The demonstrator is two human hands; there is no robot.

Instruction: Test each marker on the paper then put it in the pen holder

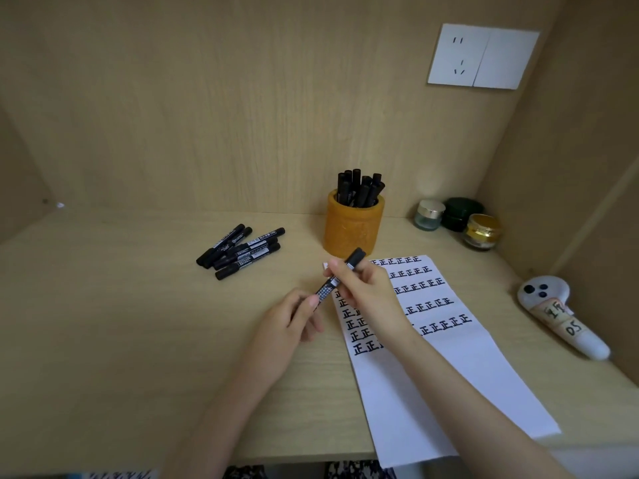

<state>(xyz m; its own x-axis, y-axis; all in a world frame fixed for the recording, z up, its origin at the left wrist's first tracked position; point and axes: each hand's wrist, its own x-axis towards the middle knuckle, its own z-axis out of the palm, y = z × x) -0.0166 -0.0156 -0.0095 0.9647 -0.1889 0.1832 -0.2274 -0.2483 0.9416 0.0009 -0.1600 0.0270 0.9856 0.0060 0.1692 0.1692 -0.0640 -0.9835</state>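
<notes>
We see the task somewhere in its middle part. The pen holder (351, 233) stands at the far side of the desk (138, 305), and a bunch of markers (359, 190) already stands in it, so we judge these as tested. The paper (449, 375) lies just on the near side of the holder. It carries many rows of black marks (428, 304) in its far half, while its near half is white. To the left of the holder, well apart from it, a pile of markers (242, 252) lies on the desk, and we think these wait for their turn. One marker (355, 257) is in the hands now, tilted above the left edge of the paper: the left hand (294, 323) pinches its lower end between thumb and fingers, and the right hand (366, 288) has its fingers curled around the barrel higher up. The lower tip is hidden by the left fingers, so we cannot tell if the cap is on or off, nor if this one is before or after its test
</notes>
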